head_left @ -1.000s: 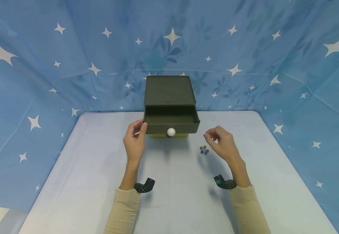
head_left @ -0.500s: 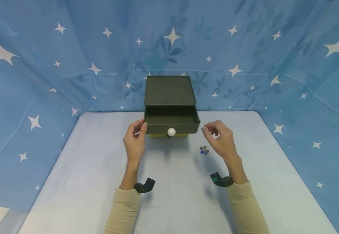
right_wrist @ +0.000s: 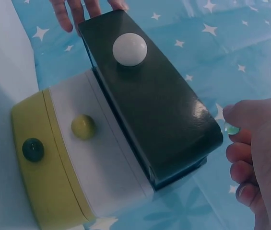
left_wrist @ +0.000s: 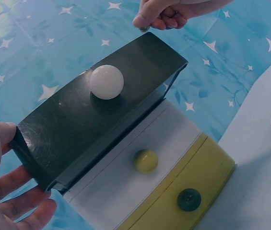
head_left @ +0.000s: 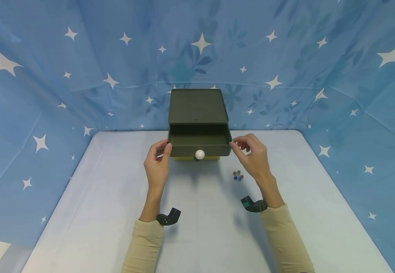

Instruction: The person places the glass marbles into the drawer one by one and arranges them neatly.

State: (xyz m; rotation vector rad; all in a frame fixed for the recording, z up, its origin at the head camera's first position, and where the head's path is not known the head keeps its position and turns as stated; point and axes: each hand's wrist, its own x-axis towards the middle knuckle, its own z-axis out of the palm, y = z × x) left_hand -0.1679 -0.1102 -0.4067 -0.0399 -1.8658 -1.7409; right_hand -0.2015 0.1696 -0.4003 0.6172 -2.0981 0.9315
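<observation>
A small chest has its dark green top drawer pulled out, and nothing shows inside it. A white round knob is on the drawer's front. My left hand grips the drawer's left front corner, thumb on the front and fingers along the side. At the opposite corner, my right hand pinches a greenish glass marble between thumb and forefinger, close beside the drawer's rim. Several more glass marbles, some blue, lie in a cluster on the table below the right hand.
Under the open drawer, the chest has a white drawer with a yellow knob and a yellow drawer with a green knob. A white table carries it. A blue star-patterned cloth hangs behind.
My right hand has moved up and left with the marble, from above the marble cluster to the drawer's right front corner. The left hand and the drawer stay in place.
</observation>
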